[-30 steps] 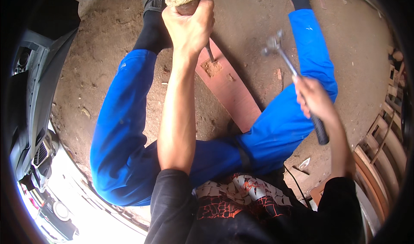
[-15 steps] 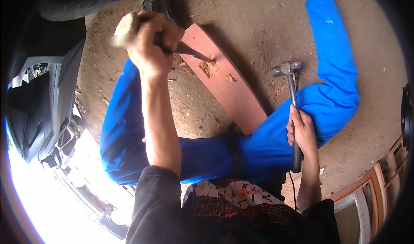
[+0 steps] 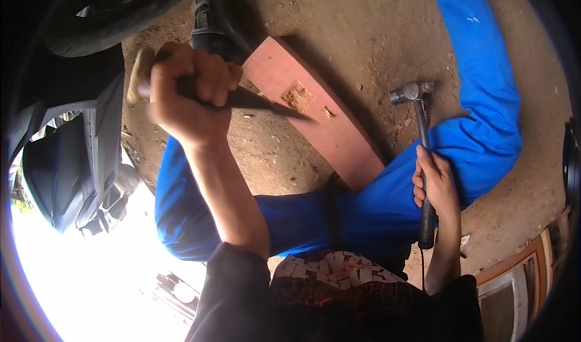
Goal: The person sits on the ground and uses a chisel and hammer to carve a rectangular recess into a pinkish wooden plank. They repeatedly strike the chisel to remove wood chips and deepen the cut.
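The left hand [image 3: 190, 94] is clenched around a wooden-handled chisel [image 3: 242, 99] whose blade tip hovers over the reddish plank [image 3: 339, 136], just beside its chipped notch [image 3: 298, 95]. The plank lies on the dirt floor [image 3: 363, 33] between the blue-trousered legs. Right of the plank, the right hand [image 3: 436, 185] is clamped on a hammer [image 3: 422, 136], its head near the plank's edge.

Chisel [image 3: 260, 102] in left hand [image 3: 187, 91] over plank [image 3: 327, 124] on ground, tip perhaps touching; hammer [image 3: 420, 142] rightward.

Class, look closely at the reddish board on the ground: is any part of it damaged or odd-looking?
Yes. The reddish board has a rough, pale chipped-out patch gouged into its painted face, with a smaller nick beside it. The chisel in the left hand points at them. The hammer in the right hand hangs apart.
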{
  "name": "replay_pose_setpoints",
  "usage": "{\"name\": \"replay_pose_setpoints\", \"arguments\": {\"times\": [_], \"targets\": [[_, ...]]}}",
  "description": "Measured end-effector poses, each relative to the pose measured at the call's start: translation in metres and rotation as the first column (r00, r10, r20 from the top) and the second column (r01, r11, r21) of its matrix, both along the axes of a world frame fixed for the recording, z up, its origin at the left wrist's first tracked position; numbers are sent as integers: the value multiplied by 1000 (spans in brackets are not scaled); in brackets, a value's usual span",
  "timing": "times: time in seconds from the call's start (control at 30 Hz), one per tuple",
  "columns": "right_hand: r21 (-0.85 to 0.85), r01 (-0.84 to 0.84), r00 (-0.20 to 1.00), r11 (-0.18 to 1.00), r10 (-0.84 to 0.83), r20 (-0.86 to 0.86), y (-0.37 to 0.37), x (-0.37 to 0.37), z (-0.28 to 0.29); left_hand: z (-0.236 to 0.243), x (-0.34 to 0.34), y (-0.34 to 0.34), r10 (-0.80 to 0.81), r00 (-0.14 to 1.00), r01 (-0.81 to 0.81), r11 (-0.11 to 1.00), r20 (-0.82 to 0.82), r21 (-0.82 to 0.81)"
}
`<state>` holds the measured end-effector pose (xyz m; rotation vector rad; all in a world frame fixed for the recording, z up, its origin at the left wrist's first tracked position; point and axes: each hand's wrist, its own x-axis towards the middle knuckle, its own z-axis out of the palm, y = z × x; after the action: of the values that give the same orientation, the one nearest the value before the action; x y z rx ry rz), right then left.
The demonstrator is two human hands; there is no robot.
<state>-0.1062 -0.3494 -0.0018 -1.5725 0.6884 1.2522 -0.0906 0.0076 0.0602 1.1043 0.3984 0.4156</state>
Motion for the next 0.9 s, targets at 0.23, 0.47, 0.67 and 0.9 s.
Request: {"name": "replay_pose_setpoints", "arguments": {"times": [0.23,0.47,0.67,0.9], "targets": [[20,7,999,1000,-8,39,1,-2,-1,11,-24,17,-47,982,29,994,182,101],[19,-2,999,1000,1,40,4,-3,2,-12,-25,7,21,977,-101,921,211,376],[-10,-8,999,1000,9,35,6,-5,2,-19,-25,1,81,965,-150,950,248,273],[-23,-14,1000,1000,14,21,9,-4,3,-24,-30,6,81,966,-132,972,246,197]]}}
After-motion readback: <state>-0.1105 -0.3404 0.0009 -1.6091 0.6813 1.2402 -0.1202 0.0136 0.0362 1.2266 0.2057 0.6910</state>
